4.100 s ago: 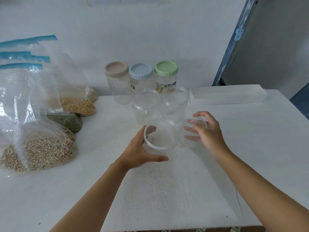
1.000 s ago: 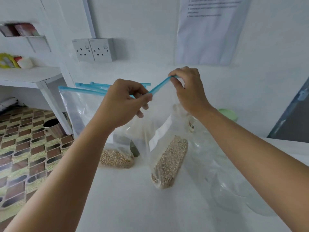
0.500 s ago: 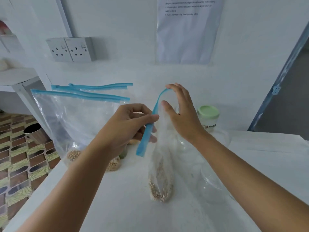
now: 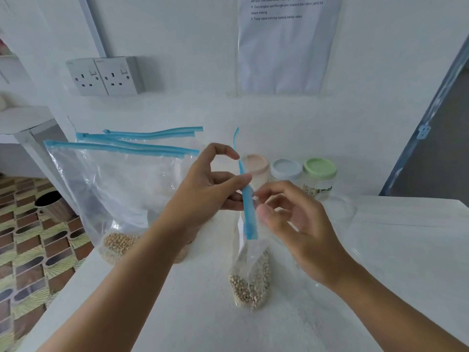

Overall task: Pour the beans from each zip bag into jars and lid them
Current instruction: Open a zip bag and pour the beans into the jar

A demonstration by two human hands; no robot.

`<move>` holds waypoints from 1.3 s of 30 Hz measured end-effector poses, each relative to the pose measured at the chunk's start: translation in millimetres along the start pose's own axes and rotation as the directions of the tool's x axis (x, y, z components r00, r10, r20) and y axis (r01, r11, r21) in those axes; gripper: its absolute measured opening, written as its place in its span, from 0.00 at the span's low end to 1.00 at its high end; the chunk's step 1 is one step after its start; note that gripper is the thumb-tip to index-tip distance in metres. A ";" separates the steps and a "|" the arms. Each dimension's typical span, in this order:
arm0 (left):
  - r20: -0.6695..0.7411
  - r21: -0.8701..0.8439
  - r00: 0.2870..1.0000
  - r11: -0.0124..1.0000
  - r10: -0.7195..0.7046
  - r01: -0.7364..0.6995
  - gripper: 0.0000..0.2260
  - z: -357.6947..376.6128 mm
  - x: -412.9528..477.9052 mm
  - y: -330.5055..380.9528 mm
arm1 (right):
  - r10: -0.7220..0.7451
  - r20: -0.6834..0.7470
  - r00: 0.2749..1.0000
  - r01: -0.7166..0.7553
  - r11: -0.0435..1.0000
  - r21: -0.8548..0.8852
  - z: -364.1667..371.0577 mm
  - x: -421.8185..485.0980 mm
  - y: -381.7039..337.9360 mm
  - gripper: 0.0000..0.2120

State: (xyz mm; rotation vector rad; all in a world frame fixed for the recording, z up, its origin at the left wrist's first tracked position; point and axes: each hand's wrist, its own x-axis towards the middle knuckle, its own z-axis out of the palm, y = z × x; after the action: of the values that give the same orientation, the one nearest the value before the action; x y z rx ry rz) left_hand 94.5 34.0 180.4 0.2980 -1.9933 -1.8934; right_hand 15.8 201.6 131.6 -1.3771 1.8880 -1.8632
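You are pinching the blue zip strip [image 4: 247,201] of a zip bag [image 4: 251,252] with your left hand [image 4: 203,196]. The thumb is lying across the strip, the fingers are curling behind it, and the forefinger is arching free above. Your right hand [image 4: 297,224] is sitting just beside the strip, on its 3 o'clock side, with the fingers curling in narrowly and the thumb tip up against the clear plastic. I cannot tell whether it is actually gripping the bag. The bag is standing on end on the white table [image 4: 177,313] at your 12 o'clock, edge-on to you, with its pale beans [image 4: 250,288] sitting in the bottom. Three more bags [image 4: 114,189] are leaning together at 10 o'clock. Three lidded jars [image 4: 285,171] are standing in a row at 1 o'clock beyond your hands, and a clear jar [image 4: 337,209] is sitting near them, at their 4 o'clock
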 end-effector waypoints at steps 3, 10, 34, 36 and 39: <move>0.037 0.026 0.999 0.999 0.029 -0.030 0.05 -4.3 8.8 -1.4 | -0.106 -0.003 0.994 0.104 0.982 -0.160 -2.9 -3.5 3.0 0.20; 0.265 0.673 0.935 0.648 0.237 -0.355 0.09 -30.9 29.3 -6.8 | -0.295 -0.119 0.948 0.254 0.927 -0.277 -15.0 5.1 19.4 0.03; 0.715 0.478 0.548 0.268 0.435 -0.837 0.08 -11.5 12.0 27.1 | -0.548 -0.020 0.836 0.486 0.758 -0.436 -29.5 3.0 8.2 0.11; 0.710 0.471 0.559 0.301 0.428 -0.829 0.09 -7.7 9.3 22.4 | -0.549 -0.008 0.836 0.484 0.745 -0.459 -33.1 2.6 7.1 0.13; 0.710 0.462 0.572 0.341 0.410 -0.819 0.08 -2.2 8.7 19.8 | -0.531 0.024 0.847 0.480 0.745 -0.462 -37.1 4.3 4.4 0.13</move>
State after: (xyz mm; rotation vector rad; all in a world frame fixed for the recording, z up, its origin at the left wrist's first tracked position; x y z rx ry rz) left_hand 89.5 30.0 201.2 -0.7896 -2.5868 -0.5094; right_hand -13.6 224.3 137.9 -2.1748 2.2801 -1.7877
